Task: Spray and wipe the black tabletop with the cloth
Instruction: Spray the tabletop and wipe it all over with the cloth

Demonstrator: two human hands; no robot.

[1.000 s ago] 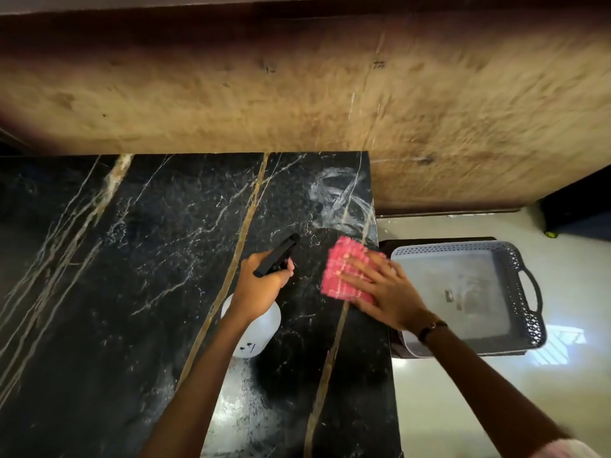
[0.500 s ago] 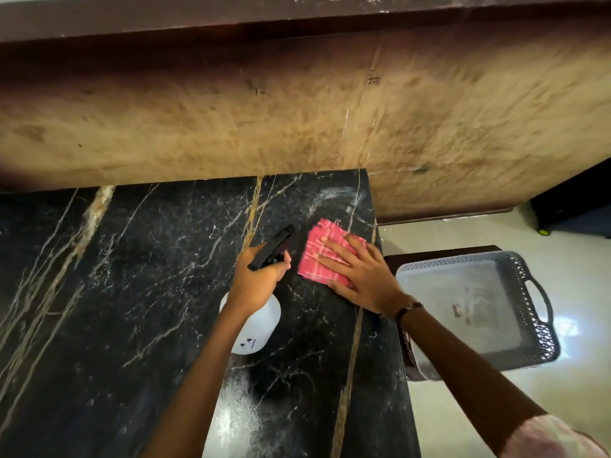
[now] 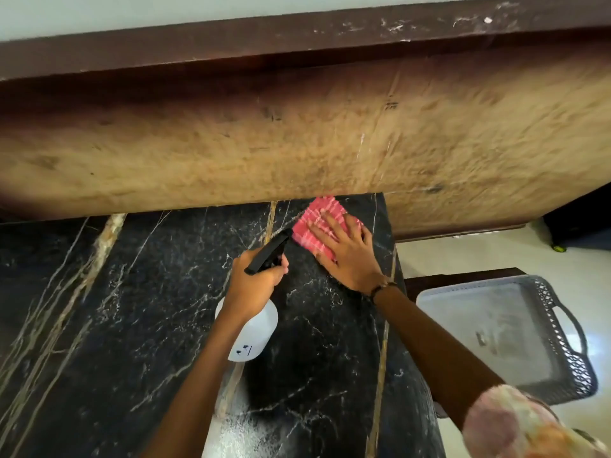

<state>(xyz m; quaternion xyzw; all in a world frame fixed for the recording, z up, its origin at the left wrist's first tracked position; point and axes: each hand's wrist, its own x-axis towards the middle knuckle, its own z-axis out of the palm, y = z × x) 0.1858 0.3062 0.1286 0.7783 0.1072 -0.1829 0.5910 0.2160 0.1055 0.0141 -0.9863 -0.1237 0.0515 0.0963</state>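
Note:
The black marble tabletop (image 3: 139,325) with pale and gold veins fills the lower left. A folded pink cloth (image 3: 314,223) lies at its far right corner, against the wall. My right hand (image 3: 347,256) presses flat on the cloth with straight, spread fingers. My left hand (image 3: 254,279) grips the neck of a white spray bottle (image 3: 254,335), whose black nozzle (image 3: 269,251) points toward the cloth.
A tan, stained wall (image 3: 297,143) rises directly behind the table, topped by a dark brown ledge (image 3: 231,41). A grey plastic basket (image 3: 515,338) with handles sits on a dark stool to the right, below table height. Pale floor lies beyond it.
My right hand has slid the cloth away from me, up to the far right corner by the wall. The left hand with the bottle has stayed close beside it.

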